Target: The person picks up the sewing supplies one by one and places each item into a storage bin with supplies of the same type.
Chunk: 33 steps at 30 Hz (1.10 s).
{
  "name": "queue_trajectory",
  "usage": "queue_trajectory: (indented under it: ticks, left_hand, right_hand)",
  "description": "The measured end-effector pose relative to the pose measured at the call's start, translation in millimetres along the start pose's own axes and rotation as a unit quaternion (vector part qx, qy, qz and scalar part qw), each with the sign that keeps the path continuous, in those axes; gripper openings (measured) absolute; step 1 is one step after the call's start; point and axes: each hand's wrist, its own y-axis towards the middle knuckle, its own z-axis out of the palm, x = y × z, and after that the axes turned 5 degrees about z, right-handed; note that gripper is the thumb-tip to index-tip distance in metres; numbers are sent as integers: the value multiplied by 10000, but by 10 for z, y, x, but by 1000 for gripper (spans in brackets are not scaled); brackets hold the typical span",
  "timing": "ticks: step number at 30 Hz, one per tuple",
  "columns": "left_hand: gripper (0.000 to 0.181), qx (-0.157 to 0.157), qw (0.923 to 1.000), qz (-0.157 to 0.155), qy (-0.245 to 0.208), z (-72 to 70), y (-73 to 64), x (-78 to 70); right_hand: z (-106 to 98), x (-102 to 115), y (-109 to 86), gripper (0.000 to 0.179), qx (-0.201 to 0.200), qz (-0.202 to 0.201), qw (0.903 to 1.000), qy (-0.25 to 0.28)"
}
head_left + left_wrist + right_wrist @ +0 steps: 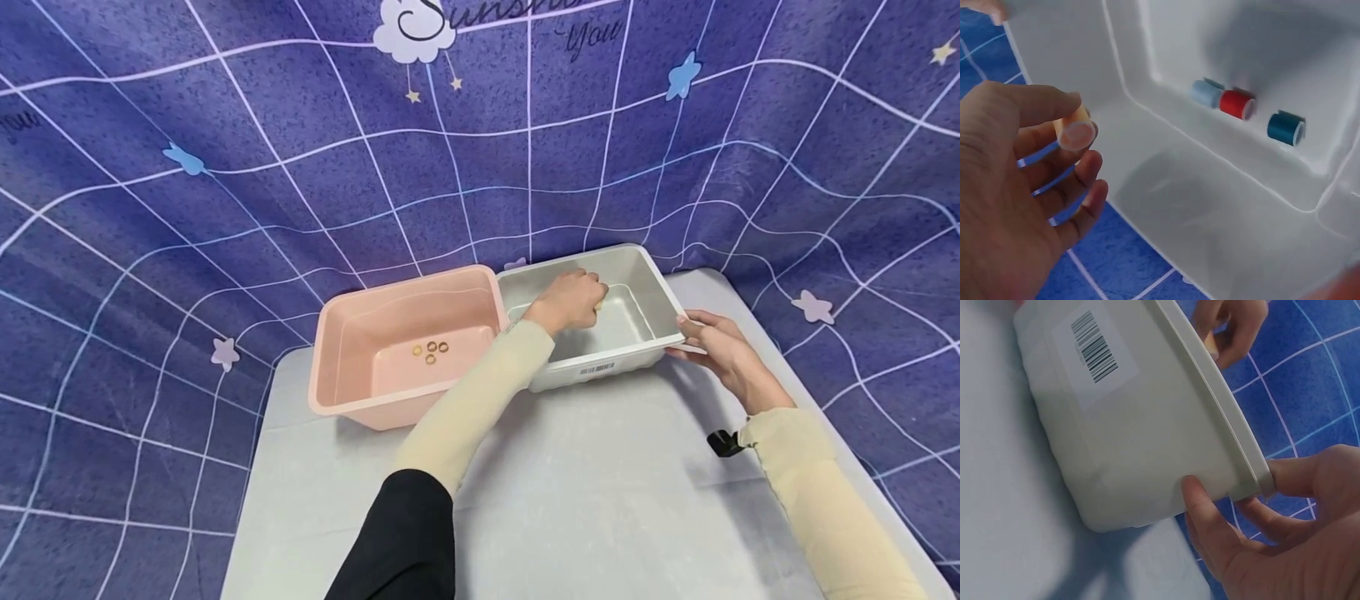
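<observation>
In the head view my left hand is over the grey plastic bin, pinching a pale orange thread spool between thumb and fingers. Inside the bin, the left wrist view shows a light blue spool, a red spool and a teal spool lying on their sides; in the head view they are hidden. My right hand grips the bin's near right corner, with the thumb on the rim and fingers under it, as the right wrist view shows too.
A pink bin stands close against the grey bin's left side, with several small gold-brown rings on its floor. Both stand on a pale cloth-covered table. A blue patterned curtain hangs behind and around the table.
</observation>
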Motion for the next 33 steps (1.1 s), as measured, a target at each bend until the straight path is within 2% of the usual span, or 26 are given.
queue_trajectory:
  ticks: [4,10,16,20,24,33]
  left_hand:
    - [18,183,9998,19,-31,91,103,32]
    - [15,358,9992,159,-40,225,310,84]
    - [17,593,9969,358,375,306,437,82]
    - [22,666,9939,525,705,363,511,36]
    - [25,649,9924,622,845,430,592,-10]
    - [27,669,9928,519,844,634,683,25]
  right_hand:
    - [-4,-5,4,44,-23,23,10000,-59]
    - [-41,4,-1,37,36,-19,10000,29]
    - [-21,-25,1,41,42,-35,10000,-53]
    - [-31,-41,-38,31,14,-20,10000,10]
    - [-53,-36,-79,21,-41,-98,9999,81]
    - [-4,-58,-32,15,13,-131,9999,6]
